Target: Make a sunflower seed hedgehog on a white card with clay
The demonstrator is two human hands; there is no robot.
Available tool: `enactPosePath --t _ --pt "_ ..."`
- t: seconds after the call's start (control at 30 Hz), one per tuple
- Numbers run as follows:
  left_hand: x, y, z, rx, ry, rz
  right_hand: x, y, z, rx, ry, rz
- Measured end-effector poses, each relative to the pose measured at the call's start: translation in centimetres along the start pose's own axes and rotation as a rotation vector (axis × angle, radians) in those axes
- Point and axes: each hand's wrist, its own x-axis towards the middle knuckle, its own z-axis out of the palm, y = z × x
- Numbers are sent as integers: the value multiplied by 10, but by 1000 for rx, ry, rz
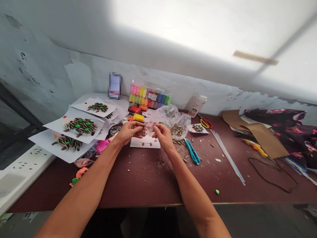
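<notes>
No word, number or brand can be read. Near the counter's (148, 178) back edge, left of its middle, a pale label (152, 96) on the clear pack of coloured blocks (142, 93) bears dark print too small to make out. Marks on the white bottle (197, 106), right of middle near that edge, are illegible; the phone's (115, 86) screen is pixelated.

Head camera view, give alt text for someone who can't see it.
A person's left hand and right hand handle something indistinct above a white card on a dark red table. Seed-covered pictures lie stacked at left; nearby are colorful packets and a plastic bag of seeds.
</notes>
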Motion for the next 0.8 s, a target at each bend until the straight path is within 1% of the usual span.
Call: enactPosePath --t 0.13,0.3,0.47,0.63,0.8 --pt "-2 3 0 16 -12 -13 0 1 0 -21 -50 17" --pt "-1 2 -2 -6 -27 -19 1 3 0 42 -43 56" --pt "4 -4 -6 -6 -28 -21 1 3 -1 11 -54 74" --pt "5 -4 -4 3 -34 -10 0 0 -1 18 -87 90" --pt "2 -4 -2 21 -72 -21 1 0 -2 49 -22 83"
